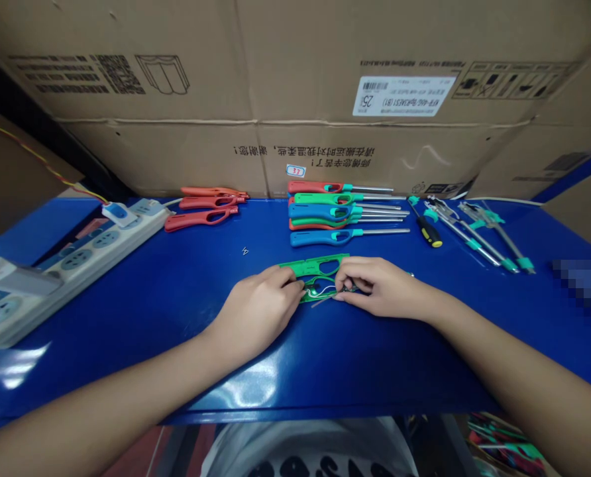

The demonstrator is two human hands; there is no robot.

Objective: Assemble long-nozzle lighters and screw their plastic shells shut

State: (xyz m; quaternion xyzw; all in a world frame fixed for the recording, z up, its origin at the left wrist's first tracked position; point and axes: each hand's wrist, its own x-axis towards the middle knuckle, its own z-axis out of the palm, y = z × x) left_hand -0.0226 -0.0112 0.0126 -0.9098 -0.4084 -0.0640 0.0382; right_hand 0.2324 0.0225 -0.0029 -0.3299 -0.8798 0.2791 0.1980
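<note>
My left hand (260, 306) has its fingers closed on the left end of a green lighter shell half (325, 283), which lies on the blue table. White wires (315, 293) and small inner parts show in this half. My right hand (382, 286) pinches the wired lighter insides at the shell's right end; the exact part is hidden by the fingers. A thin tube or rod (322, 301) sticks out leftward below them. Just behind lies the other green shell half (309, 267), with its trigger loop to the right.
Behind are several assembled stick lighters (325, 237), with red handle shells (201, 218) to their left. A screwdriver (429, 230) and metal lighter tubes (469, 232) lie right. A power strip (87, 265) runs along the left. Cardboard (201, 152) stands at the back.
</note>
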